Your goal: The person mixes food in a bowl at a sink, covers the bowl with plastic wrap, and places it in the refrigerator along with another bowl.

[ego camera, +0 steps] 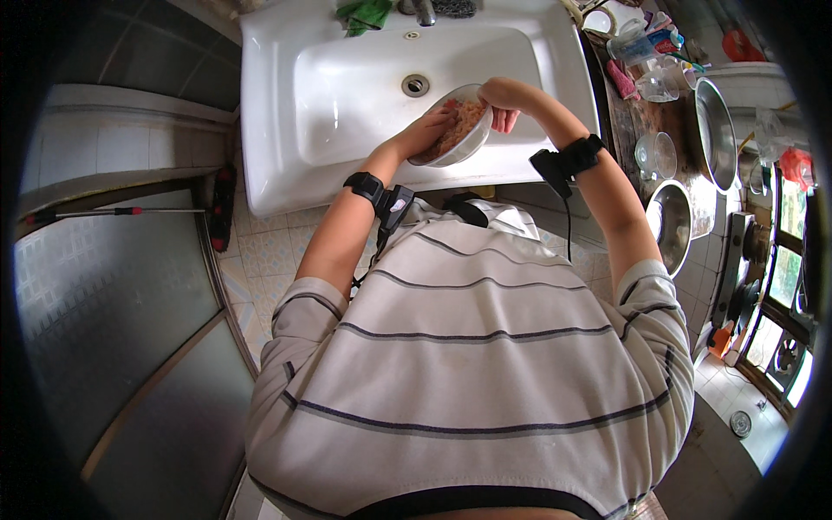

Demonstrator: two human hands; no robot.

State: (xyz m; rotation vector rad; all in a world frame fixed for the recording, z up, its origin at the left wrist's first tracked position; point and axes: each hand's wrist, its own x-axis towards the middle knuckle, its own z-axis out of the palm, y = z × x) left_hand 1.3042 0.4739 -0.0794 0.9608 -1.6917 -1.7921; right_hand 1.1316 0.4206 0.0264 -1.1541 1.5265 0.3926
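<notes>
A white bowl (478, 142) is tilted over the near right part of a white sink basin (351, 84). It holds a crumbly orange-pink food (465, 123) with a red bit near the far rim. My left hand (432, 130) lies at the bowl's left side, its fingertips in or on the food. With bent fingers, my right hand (504, 104) grips the bowl's far right rim. The metal drain (415, 85) lies just beyond the bowl, and a faucet (424, 12) stands at the sink's back edge.
A green cloth (365, 16) and a steel scouring pad (455, 7) lie on the back ledge. On the wooden counter at right stand glass cups (656, 156), a large metal basin (714, 133), a smaller metal bowl (669, 224) and a pink cloth (623, 80). A long-handled brush (223, 208) leans at left.
</notes>
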